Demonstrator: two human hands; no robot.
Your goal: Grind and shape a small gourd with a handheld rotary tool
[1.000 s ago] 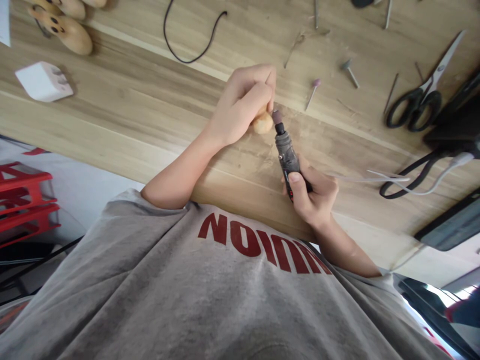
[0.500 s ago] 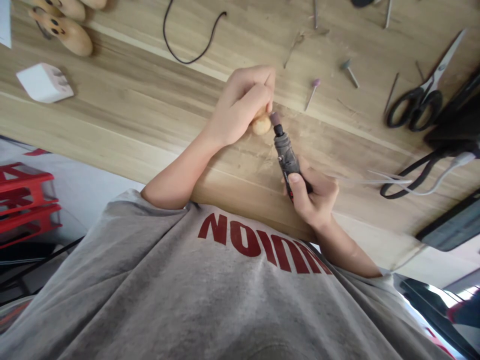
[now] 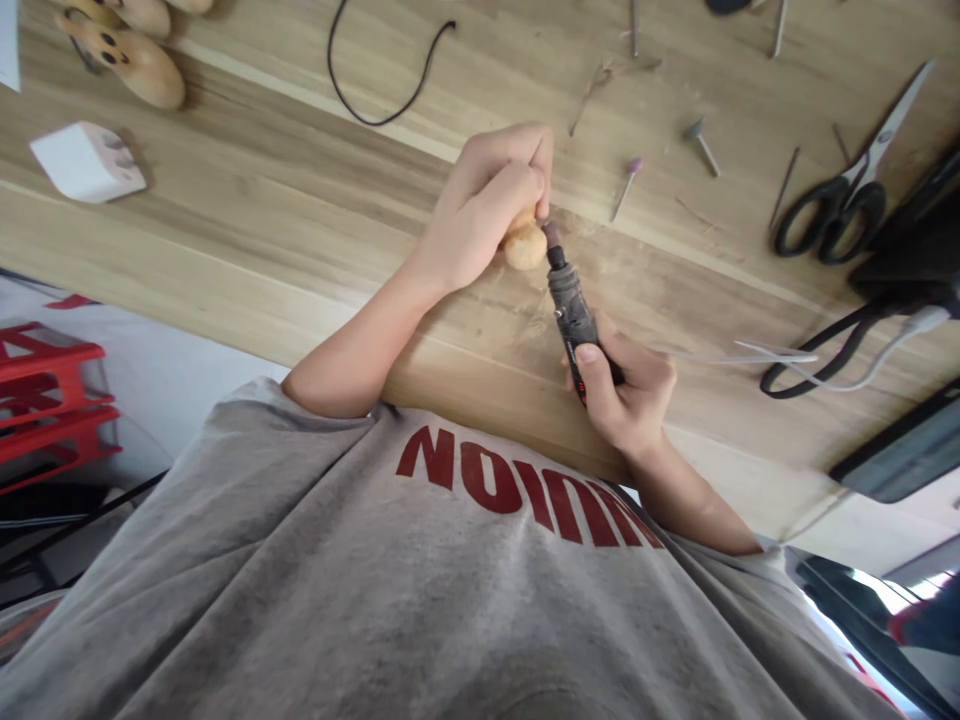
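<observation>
This looks like a small craft workshop, or a corner set up as one: over the wood-grained table a scuffed handheld rotary tool is held with its grinding tip just beside a rounded tan piece, and pale dust marks the surface around them. A pink-headed bit and a grey-headed bit lie loose near black-handled scissors, while tan figures, one with a face, cluster at the far left. Whether the room belongs to a home cannot be told.
</observation>
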